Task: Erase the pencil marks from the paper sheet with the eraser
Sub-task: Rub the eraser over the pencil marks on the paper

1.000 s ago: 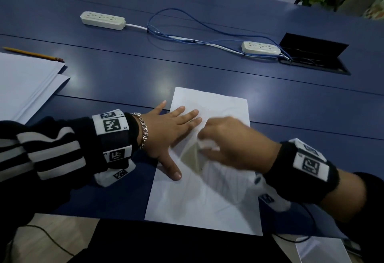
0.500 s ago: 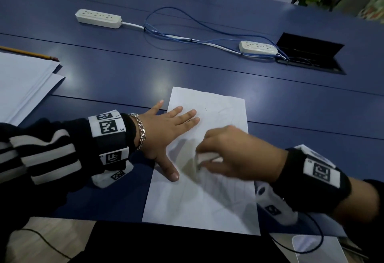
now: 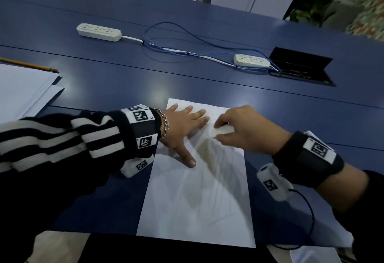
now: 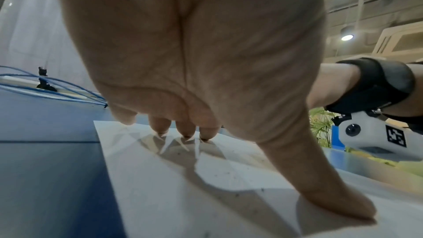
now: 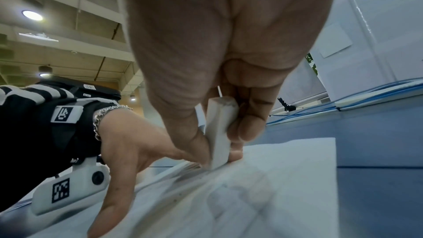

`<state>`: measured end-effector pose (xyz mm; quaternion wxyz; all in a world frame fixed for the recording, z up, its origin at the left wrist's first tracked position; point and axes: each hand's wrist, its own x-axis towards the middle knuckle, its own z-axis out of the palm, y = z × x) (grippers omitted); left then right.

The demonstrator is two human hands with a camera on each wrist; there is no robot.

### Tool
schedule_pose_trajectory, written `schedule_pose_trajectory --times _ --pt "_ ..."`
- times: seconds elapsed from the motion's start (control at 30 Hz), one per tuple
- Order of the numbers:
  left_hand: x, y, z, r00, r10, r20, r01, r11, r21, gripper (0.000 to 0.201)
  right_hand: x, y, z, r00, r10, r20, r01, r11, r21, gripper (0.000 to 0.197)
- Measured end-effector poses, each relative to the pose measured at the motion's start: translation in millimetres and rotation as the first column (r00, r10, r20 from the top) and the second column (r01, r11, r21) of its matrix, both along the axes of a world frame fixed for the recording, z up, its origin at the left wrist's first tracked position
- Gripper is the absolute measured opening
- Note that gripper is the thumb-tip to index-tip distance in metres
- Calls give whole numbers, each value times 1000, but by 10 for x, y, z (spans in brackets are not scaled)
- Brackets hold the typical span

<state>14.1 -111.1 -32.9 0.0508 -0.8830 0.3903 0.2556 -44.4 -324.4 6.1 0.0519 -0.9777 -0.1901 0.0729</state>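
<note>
A white paper sheet [image 3: 197, 200] with faint pencil lines lies on the blue table [image 3: 124, 79] in front of me. My left hand [image 3: 187, 125] lies flat on its upper left part, fingers spread and thumb pressing down; the left wrist view shows the fingertips [image 4: 185, 131] on the paper sheet [image 4: 174, 187]. My right hand [image 3: 239, 129] pinches a white eraser [image 3: 223, 130] and holds its end against the sheet near the top. In the right wrist view the eraser [image 5: 219, 133] stands between thumb and fingers, touching the paper sheet [image 5: 274, 187].
A stack of white paper [image 3: 20, 90] with a yellow pencil [image 3: 29, 65] lies at the left. Two white power strips [image 3: 98, 32] [image 3: 251, 61] with blue cables [image 3: 176, 48] lie farther back, beside an open black cable hatch [image 3: 301, 67].
My right hand has slid the eraser up the sheet toward its top edge. The left hand has stayed pressed flat on the paper.
</note>
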Motion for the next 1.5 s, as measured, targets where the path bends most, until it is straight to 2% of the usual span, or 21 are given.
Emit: schedule_pose_trajectory --times 0.17,0.33,0.47,0.53,0.6,0.67,0.77,0.83,0.9,0.97,1.2,1.3,1.37,1.5 --pt "-3 -34 -10 999 13 32 -14 999 43 153 159 96 -112 998 -60 25 62 997 -55 34" --pt "-10 -52 -2 998 5 69 -9 998 56 155 -28 167 -108 992 101 -81 -107 991 -74 23" --pt "-21 -54 26 998 8 57 -13 997 74 152 193 42 -63 999 -47 11 48 995 -84 32" --pt "-26 -52 39 998 12 57 -16 996 82 153 97 98 -97 1000 16 -2 -17 995 -95 29" --pt "-31 -53 42 998 7 62 -12 997 81 154 -27 131 -95 991 105 -86 -111 992 -68 28" --pt "-32 -50 38 998 5 59 -10 996 85 154 27 96 -21 994 59 -94 -66 995 -72 31" --pt "-19 -49 24 999 7 52 -11 996 88 152 115 36 -8 999 -33 6 33 996 -78 32" --pt "-18 -44 23 998 11 57 -15 996 84 152 14 77 -57 1000 26 -15 -28 996 -83 30" --pt "-28 -35 28 998 7 55 -12 996 85 152 -156 116 -49 991 87 -97 -94 993 -75 32" --pt "-25 -26 28 999 -3 43 0 996 84 152 -263 78 11 990 61 -124 -71 995 -71 37" --pt "-300 61 48 995 -16 97 12 999 41 141 -450 0 -119 999 14 -41 -16 999 -45 41" --pt "-461 202 -10 999 -18 39 17 999 44 150 -426 -4 -88 997 8 -75 -9 1000 -19 42" --pt "-456 270 -65 999 -6 48 4 999 38 159 -359 13 -32 993 33 -118 -31 999 16 44" --pt "-405 279 -124 998 -14 60 12 999 40 166 -112 82 -42 995 72 -70 -70 997 32 38"
